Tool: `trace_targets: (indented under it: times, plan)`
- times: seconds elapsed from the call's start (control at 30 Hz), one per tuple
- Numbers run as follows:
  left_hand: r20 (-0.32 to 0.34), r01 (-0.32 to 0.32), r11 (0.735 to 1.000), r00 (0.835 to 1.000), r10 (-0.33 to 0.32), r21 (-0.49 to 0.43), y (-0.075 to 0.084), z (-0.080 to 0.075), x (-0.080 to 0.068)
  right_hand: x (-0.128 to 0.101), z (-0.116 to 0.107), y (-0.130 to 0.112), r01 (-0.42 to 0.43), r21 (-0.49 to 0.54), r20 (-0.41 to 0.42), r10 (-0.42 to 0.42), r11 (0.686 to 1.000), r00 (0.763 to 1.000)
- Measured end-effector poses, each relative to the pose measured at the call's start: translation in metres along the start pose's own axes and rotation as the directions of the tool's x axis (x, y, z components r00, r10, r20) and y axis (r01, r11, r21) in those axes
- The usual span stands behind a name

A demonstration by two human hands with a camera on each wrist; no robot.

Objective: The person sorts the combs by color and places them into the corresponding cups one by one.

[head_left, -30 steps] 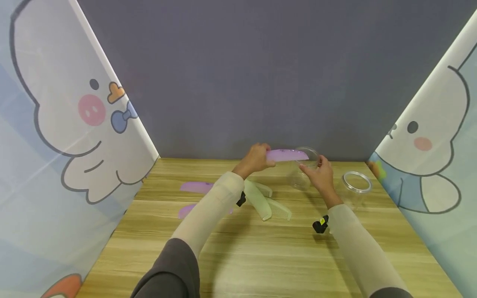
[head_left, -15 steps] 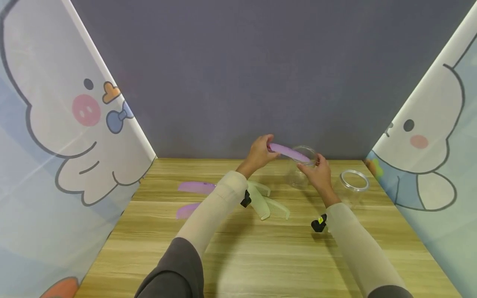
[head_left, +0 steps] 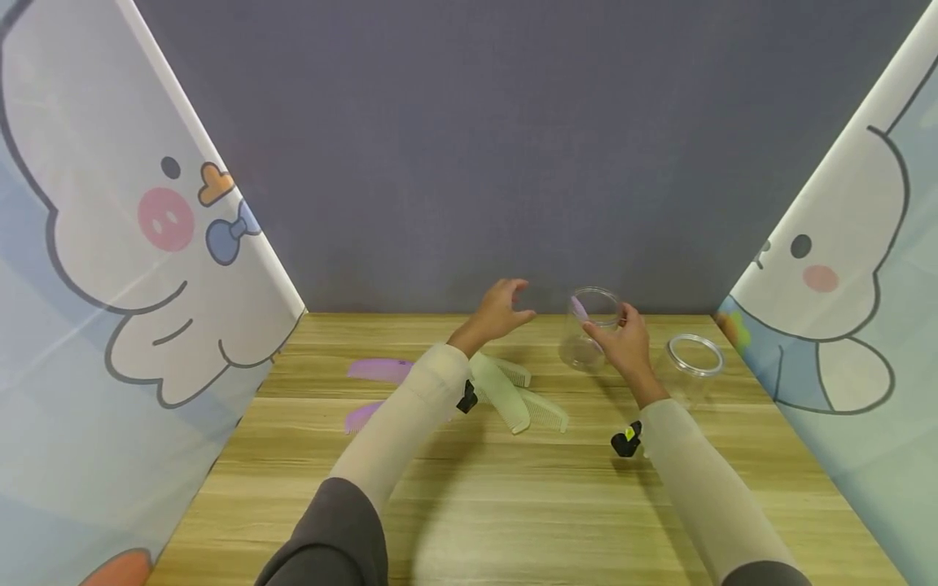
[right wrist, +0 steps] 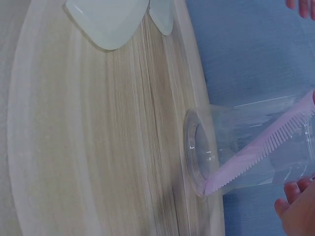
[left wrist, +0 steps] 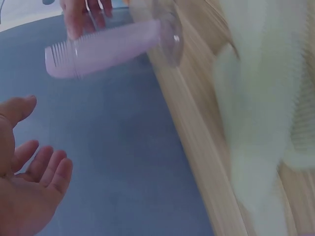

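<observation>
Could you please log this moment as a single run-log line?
left hand: open, apart from jar | right hand: grips clear jar | purple comb: inside jar, leaning | green combs: on table

Wooden table, light grain, boards running left-right. Near back edge: clear jar standing upright, purple comb leaning inside. Second clear jar upright to its right, near table's right edge. At centre: two pale green combs lying crossed, touching. Left of those: two more purple combs lying flat, one nearer than the other.
</observation>
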State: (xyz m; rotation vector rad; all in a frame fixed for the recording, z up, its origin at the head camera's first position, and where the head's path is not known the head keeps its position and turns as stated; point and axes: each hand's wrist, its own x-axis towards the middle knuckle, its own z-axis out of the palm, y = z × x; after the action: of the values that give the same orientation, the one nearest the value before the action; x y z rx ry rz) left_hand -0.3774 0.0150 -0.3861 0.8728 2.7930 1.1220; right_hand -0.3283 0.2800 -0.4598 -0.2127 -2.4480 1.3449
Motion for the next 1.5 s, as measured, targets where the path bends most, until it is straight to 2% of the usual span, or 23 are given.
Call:
trace_targets:
  times: [0.37, 0.6, 1.13, 1.37, 1.5]
  plan:
    - [0.084, 0.039, 0.999, 0.996, -0.040, 0.018, -0.049, -0.022, -0.034, 0.000, -0.001, -0.002, -0.003, -0.004, -0.005, 0.003, 1.000, 1.000]
    - [0.126, 0.103, 0.992, 0.986, -0.111, 0.071, -0.075, -0.040, -0.063, -0.002, 0.000, -0.001, 0.007, -0.011, -0.008, -0.007, 1.000, 1.000]
    - [0.050, 0.169, 0.970, 0.982, -0.180, 0.177, -0.135, -0.096, -0.125, 0.001, 0.002, 0.004, 0.002, -0.002, -0.040, -0.002, 1.000, 0.999]
    - [0.008, 0.146, 0.956, 0.988, -0.153, 0.256, -0.159, -0.113, -0.145, 0.002, 0.002, 0.004, 0.010, -0.009, -0.039, -0.011, 1.000, 0.999]
    - [0.017, 0.167, 0.941, 0.983, -0.180, 0.295, -0.168, -0.118, -0.154, 0.001, 0.002, 0.002, 0.009, -0.010, -0.037, -0.009, 1.000, 0.999]
